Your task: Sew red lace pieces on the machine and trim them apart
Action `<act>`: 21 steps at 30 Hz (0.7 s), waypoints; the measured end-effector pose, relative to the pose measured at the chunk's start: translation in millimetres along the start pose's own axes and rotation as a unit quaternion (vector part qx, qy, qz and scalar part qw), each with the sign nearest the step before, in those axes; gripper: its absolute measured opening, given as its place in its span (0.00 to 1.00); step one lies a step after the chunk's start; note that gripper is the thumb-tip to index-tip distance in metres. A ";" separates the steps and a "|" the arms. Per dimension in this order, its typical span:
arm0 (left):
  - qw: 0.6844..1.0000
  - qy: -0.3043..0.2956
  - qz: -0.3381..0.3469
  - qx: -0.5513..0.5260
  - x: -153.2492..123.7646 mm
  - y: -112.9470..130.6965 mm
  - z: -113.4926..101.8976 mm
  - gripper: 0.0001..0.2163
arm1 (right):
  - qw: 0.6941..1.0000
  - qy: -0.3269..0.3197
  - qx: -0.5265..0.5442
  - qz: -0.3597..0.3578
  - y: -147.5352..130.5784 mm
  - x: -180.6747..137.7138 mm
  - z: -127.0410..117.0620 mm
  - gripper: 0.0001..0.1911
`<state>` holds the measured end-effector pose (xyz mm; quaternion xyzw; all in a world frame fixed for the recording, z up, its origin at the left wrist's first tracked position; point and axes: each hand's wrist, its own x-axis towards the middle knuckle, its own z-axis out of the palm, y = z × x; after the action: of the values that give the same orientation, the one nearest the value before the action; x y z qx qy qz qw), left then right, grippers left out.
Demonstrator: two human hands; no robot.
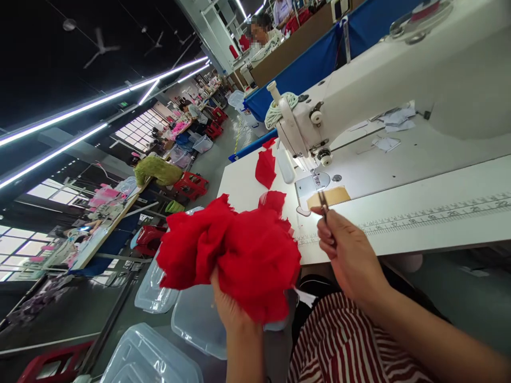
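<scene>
The person's left grip (229, 304) clutches bunched red cloth (255, 250); the right grip (353, 250) holds a small tool (323, 204), sewing machine (359, 80) just ahead. Probably trimming, which calls for bringing cloth and tool together.

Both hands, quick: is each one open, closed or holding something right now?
Left hand: closed, holding bunched red fabric.
Right hand: closed, holding a small pointed tool.

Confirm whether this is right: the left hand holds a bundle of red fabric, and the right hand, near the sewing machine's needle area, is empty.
Not quite: the right hand is not empty. The head view shows it holding a small metal tool, perhaps tweezers or snips. It is near the needle area, and the left hand does hold red fabric.
</scene>
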<state>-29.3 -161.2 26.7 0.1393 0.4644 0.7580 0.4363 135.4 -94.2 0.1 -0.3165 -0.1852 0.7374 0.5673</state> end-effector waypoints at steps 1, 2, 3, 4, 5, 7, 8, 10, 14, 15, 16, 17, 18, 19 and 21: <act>0.999 0.035 0.027 -0.022 3.0 1.9 9.7 0.12 | 1.000 0.013 -0.005 -0.018 -4.6 0.7 -4.3 0.17; 0.996 0.065 0.048 -0.045 6.3 3.7 18.5 0.13 | 0.999 0.012 -0.020 -0.028 -8.0 -0.5 -8.6 0.16; 0.993 0.082 0.059 -0.063 9.7 5.3 25.6 0.15 | 0.998 -0.009 -0.047 -0.027 -10.0 -3.8 -12.8 0.16; 0.992 0.083 0.059 -0.073 13.2 7.0 30.7 0.16 | 0.995 -0.050 -0.082 -0.021 -10.5 -8.8 -16.5 0.16; 0.992 0.080 0.059 -0.080 16.4 8.5 33.5 0.17 | 0.987 -0.106 -0.120 -0.011 -9.3 -14.9 -19.3 0.16; 0.991 0.074 0.068 -0.088 21.8 10.9 33.8 0.16 | 0.957 -0.220 -0.189 -0.004 -2.6 -27.3 -22.0 0.16; 0.991 0.072 0.074 -0.089 24.0 11.7 32.2 0.16 | 0.941 -0.261 -0.215 -0.011 2.1 -32.1 -21.6 0.15; 0.990 0.072 0.091 -0.086 27.1 12.3 27.5 0.15 | 0.919 -0.294 -0.258 -0.038 11.8 -36.8 -18.6 0.14; 0.989 0.052 0.118 -0.070 29.2 11.9 19.9 0.12 | 0.885 -0.276 -0.358 -0.113 19.3 -30.8 -12.9 0.14; 0.989 0.051 0.122 -0.066 28.8 12.2 19.0 0.12 | 0.869 -0.270 -0.386 -0.151 17.4 -28.0 -13.0 0.14; 0.989 0.052 0.125 -0.063 28.1 12.8 18.3 0.12 | 0.848 -0.263 -0.416 -0.196 14.1 -25.3 -13.7 0.15; 0.988 0.053 0.129 -0.060 27.2 13.7 18.0 0.12 | 0.819 -0.258 -0.452 -0.242 9.9 -22.7 -14.6 0.15; 0.988 0.052 0.134 -0.057 26.3 14.9 17.9 0.13 | 0.784 -0.253 -0.491 -0.283 5.2 -20.3 -15.5 0.16; 0.987 0.047 0.140 -0.054 25.5 16.1 17.9 0.13 | 0.744 -0.250 -0.533 -0.316 0.5 -18.1 -16.2 0.17; 0.986 0.035 0.156 -0.047 24.5 18.3 18.1 0.14 | 0.668 -0.250 -0.605 -0.355 -7.2 -14.5 -16.2 0.19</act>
<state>-42.1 -134.7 46.7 0.1629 0.4161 0.8418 0.3026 153.8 -107.3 -3.5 -0.3043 -0.8236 0.2583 0.4030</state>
